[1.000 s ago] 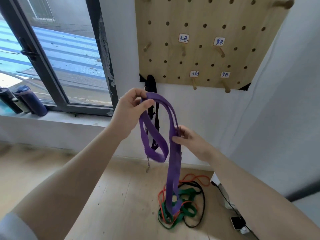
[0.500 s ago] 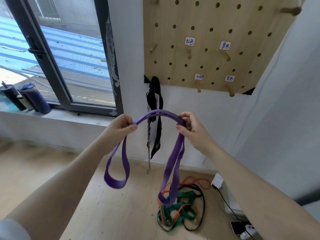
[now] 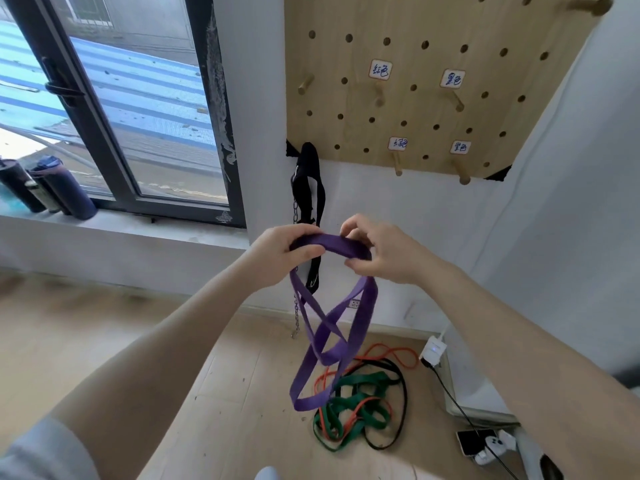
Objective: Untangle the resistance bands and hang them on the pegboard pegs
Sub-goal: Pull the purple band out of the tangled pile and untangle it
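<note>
A purple resistance band [image 3: 332,341] hangs doubled and crossed from both my hands, clear of the floor. My left hand [image 3: 280,254] pinches its top at the left, my right hand [image 3: 377,254] pinches it at the right, a short span apart. On the floor below lies a tangle of green, red and black bands [image 3: 360,410]. The wooden pegboard [image 3: 433,46] is on the wall above, with several pegs and four labelled ones; the lower right labelled peg [image 3: 462,173] is bare.
A black strap with a chain [image 3: 308,188] hangs from the pegboard's lower left corner. Dark bottles [image 3: 62,188] stand on the window sill at left. A white plug with a cable [image 3: 433,351], a phone and a charger [image 3: 485,445] lie on the floor at right.
My hands have come closer together on the band's top. The two hanging loops have swung together and now cross; the lower end has lifted off the floor pile.
</note>
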Demonstrator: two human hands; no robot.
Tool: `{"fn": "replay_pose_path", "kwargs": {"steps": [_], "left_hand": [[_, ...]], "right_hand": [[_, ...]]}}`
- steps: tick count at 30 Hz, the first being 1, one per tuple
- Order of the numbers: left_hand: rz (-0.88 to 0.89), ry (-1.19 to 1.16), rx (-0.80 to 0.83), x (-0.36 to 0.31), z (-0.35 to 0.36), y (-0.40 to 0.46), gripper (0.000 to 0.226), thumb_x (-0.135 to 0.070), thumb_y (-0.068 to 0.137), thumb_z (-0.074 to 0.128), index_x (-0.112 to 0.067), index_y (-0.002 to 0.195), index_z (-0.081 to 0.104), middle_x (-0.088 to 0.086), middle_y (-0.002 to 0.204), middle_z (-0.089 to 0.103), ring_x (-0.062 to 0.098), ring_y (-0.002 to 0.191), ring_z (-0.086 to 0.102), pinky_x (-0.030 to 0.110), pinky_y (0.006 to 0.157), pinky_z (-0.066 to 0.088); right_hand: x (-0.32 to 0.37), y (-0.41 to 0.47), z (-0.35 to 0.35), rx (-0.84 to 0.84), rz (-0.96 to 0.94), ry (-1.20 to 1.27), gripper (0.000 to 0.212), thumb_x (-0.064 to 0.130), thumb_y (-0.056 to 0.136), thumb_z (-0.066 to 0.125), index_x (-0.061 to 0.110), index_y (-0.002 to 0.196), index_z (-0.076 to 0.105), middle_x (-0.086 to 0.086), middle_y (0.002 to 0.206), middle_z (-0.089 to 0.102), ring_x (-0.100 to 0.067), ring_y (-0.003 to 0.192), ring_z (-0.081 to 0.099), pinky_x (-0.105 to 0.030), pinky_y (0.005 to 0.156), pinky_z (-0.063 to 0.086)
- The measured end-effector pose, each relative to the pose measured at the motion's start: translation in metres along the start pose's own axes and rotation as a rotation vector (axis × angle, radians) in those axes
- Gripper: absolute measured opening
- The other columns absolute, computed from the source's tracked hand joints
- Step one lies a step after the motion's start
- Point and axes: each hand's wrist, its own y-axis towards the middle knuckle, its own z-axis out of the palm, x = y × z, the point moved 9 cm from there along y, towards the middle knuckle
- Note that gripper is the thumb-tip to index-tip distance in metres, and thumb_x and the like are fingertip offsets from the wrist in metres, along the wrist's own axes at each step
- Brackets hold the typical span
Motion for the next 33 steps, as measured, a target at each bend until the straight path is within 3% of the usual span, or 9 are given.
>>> {"fn": "replay_pose_path", "kwargs": {"steps": [2, 6, 10, 15, 20, 23, 25, 29, 33], "left_hand": [[0.057, 0.084, 0.017, -0.011, 0.005, 0.001, 0.025, -0.019, 0.091, 0.055, -0.018, 0.116, 0.059, -0.009, 0.083, 0.058, 0.007, 0.073, 0.051, 0.014, 0.069, 0.039], [0.092, 0.115, 0.022, -0.023, 0.01, 0.005, 0.034, -0.02, 0.093, 0.051, -0.014, 0.127, 0.053, 0.003, 0.108, 0.06, 0.015, 0.097, 0.055, 0.025, 0.087, 0.041], [0.059, 0.007, -0.054, -0.027, 0.0, 0.004, 0.032, -0.019, 0.096, 0.045, -0.015, 0.126, 0.052, -0.01, 0.094, 0.058, -0.001, 0.082, 0.052, 0.014, 0.077, 0.038], [0.01, -0.055, -0.036, -0.016, 0.008, -0.002, 0.035, -0.019, 0.095, 0.046, -0.015, 0.13, 0.049, -0.006, 0.105, 0.058, -0.003, 0.088, 0.053, 0.01, 0.08, 0.037], [-0.14, -0.21, -0.114, 0.022, 0.003, -0.014, 0.045, -0.018, 0.089, 0.059, -0.019, 0.132, 0.046, -0.008, 0.103, 0.059, 0.01, 0.096, 0.056, 0.014, 0.084, 0.039], [-0.136, -0.2, -0.084, 0.03, 0.005, -0.019, 0.036, -0.017, 0.09, 0.057, -0.025, 0.124, 0.049, -0.013, 0.088, 0.055, -0.002, 0.078, 0.054, 0.014, 0.077, 0.038], [-0.126, -0.236, -0.086, 0.026, 0.01, -0.021, 0.028, -0.018, 0.093, 0.051, -0.025, 0.12, 0.049, -0.011, 0.078, 0.05, 0.0, 0.068, 0.048, 0.017, 0.072, 0.04], [-0.155, -0.379, -0.114, 0.018, 0.026, -0.021, 0.033, -0.014, 0.093, 0.05, -0.017, 0.127, 0.051, -0.006, 0.088, 0.058, 0.012, 0.086, 0.056, 0.03, 0.09, 0.046], [-0.148, -0.465, -0.087, 0.012, 0.045, -0.02, 0.034, -0.013, 0.094, 0.049, -0.017, 0.128, 0.05, 0.003, 0.103, 0.063, 0.016, 0.098, 0.059, 0.034, 0.093, 0.048]], "right_hand": [[-0.003, -0.003, 0.004, 0.077, 0.015, -0.064, 0.038, 0.007, 0.081, 0.061, 0.023, 0.109, 0.041, -0.003, 0.099, 0.064, -0.026, 0.085, 0.062, -0.043, 0.082, 0.053], [-0.016, -0.006, -0.006, 0.035, 0.09, 0.069, 0.038, 0.005, 0.081, 0.059, 0.021, 0.11, 0.039, -0.007, 0.1, 0.059, -0.024, 0.092, 0.06, -0.041, 0.087, 0.052], [-0.034, -0.012, 0.003, -0.088, 0.173, 0.365, 0.023, 0.015, 0.086, 0.061, 0.014, 0.104, 0.047, 0.004, 0.078, 0.055, -0.011, 0.071, 0.054, -0.033, 0.074, 0.048], [-0.047, -0.015, 0.032, 0.052, 0.184, 0.216, 0.042, 0.008, 0.083, 0.062, 0.024, 0.115, 0.041, -0.001, 0.096, 0.056, -0.019, 0.093, 0.06, -0.037, 0.083, 0.056], [-0.05, -0.016, 0.008, -0.174, 0.209, 0.374, 0.024, 0.009, 0.086, 0.062, 0.014, 0.105, 0.049, 0.001, 0.089, 0.061, -0.012, 0.081, 0.059, -0.023, 0.074, 0.052], [-0.044, -0.017, -0.001, -0.193, 0.183, 0.394, 0.011, 0.013, 0.088, 0.061, 0.017, 0.095, 0.054, -0.014, 0.092, 0.065, -0.015, 0.081, 0.06, -0.025, 0.076, 0.049], [-0.037, -0.016, -0.002, -0.226, 0.156, 0.478, 0.012, 0.01, 0.088, 0.06, 0.018, 0.092, 0.053, -0.016, 0.093, 0.065, -0.017, 0.084, 0.061, -0.024, 0.079, 0.049], [-0.027, -0.016, -0.01, -0.411, 0.106, 0.738, 0.019, 0.001, 0.084, 0.062, 0.019, 0.085, 0.054, 0.0, 0.084, 0.062, -0.011, 0.076, 0.057, -0.016, 0.072, 0.048], [-0.014, -0.008, -0.006, -0.416, 0.072, 0.878, 0.023, -0.006, 0.084, 0.058, 0.016, 0.086, 0.052, 0.005, 0.077, 0.068, -0.007, 0.069, 0.063, -0.017, 0.068, 0.052]]}}
